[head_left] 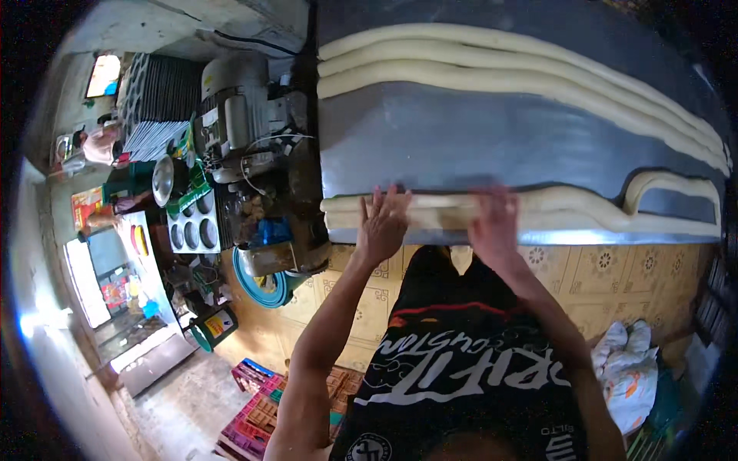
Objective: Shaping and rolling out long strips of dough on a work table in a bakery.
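We rest our open, ungripping left hand (pixel 383 223) and blurred right hand (pixel 494 221), closure unclear, on a long cream dough rope (pixel 569 204) running left-right.

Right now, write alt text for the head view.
A person's left hand rests on long dough ropes along the near edge of a grey table, the motion-blurred right hand over them too. Three more dough strands lie side by side farther back.
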A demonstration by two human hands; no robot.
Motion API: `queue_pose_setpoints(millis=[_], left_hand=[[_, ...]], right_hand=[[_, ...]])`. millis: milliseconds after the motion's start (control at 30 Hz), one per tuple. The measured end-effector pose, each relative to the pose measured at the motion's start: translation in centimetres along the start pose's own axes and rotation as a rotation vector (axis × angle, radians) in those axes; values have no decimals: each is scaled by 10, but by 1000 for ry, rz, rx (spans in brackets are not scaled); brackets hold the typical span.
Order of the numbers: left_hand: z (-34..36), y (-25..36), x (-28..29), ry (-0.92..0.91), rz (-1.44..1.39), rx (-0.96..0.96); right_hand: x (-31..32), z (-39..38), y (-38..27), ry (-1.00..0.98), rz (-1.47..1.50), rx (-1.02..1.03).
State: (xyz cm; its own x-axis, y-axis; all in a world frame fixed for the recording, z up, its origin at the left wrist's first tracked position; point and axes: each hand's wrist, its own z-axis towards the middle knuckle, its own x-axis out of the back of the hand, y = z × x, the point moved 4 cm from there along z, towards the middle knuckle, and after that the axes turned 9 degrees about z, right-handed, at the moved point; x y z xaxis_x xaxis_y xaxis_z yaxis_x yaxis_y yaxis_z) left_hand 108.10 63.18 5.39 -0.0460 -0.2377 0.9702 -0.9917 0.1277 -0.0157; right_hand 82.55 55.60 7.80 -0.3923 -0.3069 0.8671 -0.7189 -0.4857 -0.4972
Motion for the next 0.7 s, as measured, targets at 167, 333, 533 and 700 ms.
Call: queue_pose_setpoints(millis=[167, 333, 533, 700], left_hand=[[63, -46, 1, 293, 47, 191], [-22, -61, -7, 20, -151, -5], [19, -89, 2, 135, 53, 212], [-17, -91, -11, 17, -28, 91]], right_hand=[[-38, 103, -35, 234, -153, 12], [-73, 25, -36, 110, -124, 83], [-78, 85, -92, 190, -105, -2], [-82, 64, -90, 51, -25, 121]])
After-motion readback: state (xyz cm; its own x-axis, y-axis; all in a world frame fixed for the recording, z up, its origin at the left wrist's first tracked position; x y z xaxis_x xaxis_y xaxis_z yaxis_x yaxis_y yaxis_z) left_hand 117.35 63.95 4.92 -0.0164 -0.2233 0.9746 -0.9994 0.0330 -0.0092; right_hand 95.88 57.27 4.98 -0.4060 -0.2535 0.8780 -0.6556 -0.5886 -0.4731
